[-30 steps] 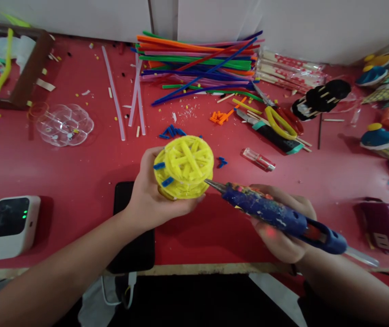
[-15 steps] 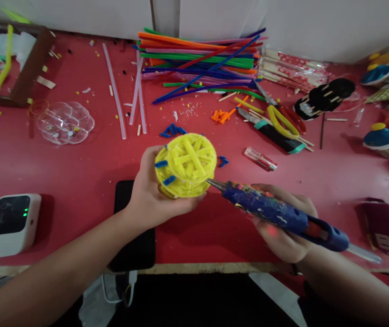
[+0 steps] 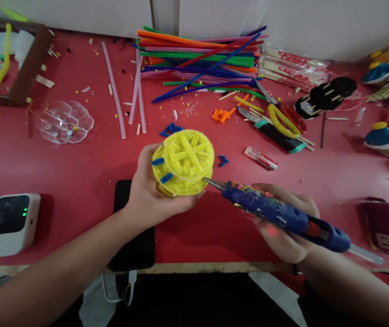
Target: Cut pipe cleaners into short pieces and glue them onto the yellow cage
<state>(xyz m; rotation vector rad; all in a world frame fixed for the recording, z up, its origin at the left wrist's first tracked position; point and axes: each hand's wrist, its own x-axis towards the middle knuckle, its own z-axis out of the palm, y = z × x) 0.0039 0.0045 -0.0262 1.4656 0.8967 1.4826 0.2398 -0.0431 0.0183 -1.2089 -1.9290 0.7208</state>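
Blue glue gun slants away leftward, nozzle perhaps touching yellow craft

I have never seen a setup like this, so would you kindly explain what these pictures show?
There is no machine: a camera on a person's head looks forward and down, and took every picture. The bare left hand holds a round yellow piece with blue bits on its side. The right hand grips a blue glue gun, its nozzle at or very near the piece. On the red table lie colourful fuzzy stems, a clear flower-shaped tray and a white device.
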